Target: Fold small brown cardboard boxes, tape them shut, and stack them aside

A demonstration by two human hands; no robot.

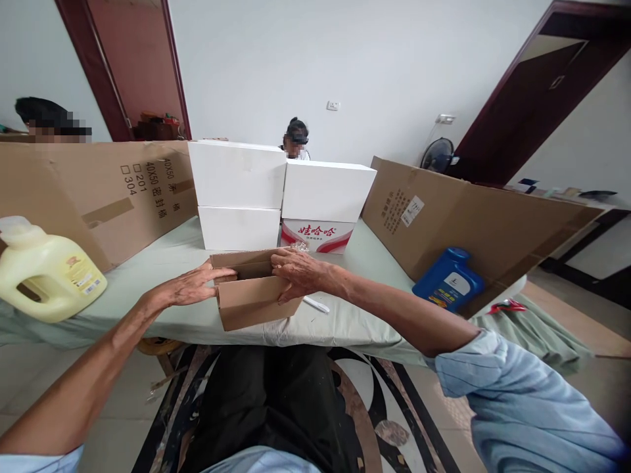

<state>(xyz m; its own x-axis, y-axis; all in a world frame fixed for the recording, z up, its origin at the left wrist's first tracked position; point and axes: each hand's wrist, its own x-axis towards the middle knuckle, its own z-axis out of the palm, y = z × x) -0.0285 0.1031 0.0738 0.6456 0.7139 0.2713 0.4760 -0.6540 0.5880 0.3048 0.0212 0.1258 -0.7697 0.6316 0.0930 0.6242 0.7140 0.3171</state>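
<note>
A small brown cardboard box [259, 303] stands at the near edge of the cloth-covered table, its top open. My left hand [197, 284] grips its left end, with the fingers reaching over the rim. At the right end, my right hand [298, 270] is closed on the box's upper edge, the fingers bent down inside and over the near wall. The inside of the box is dark and what it holds cannot be made out. A white pen-like item [316, 305] lies beside the box, below my right wrist. Some clear crumpled plastic [299, 247] shows behind my right hand.
White boxes [236, 176] and a red-and-white box [318, 235] are stacked behind. Large cardboard panels [142, 197] flank the table. A yellow jug [54, 269] stands left, a blue bottle [449, 279] right. Two people sit beyond. The green tablecloth [369, 315] reaches the front edge.
</note>
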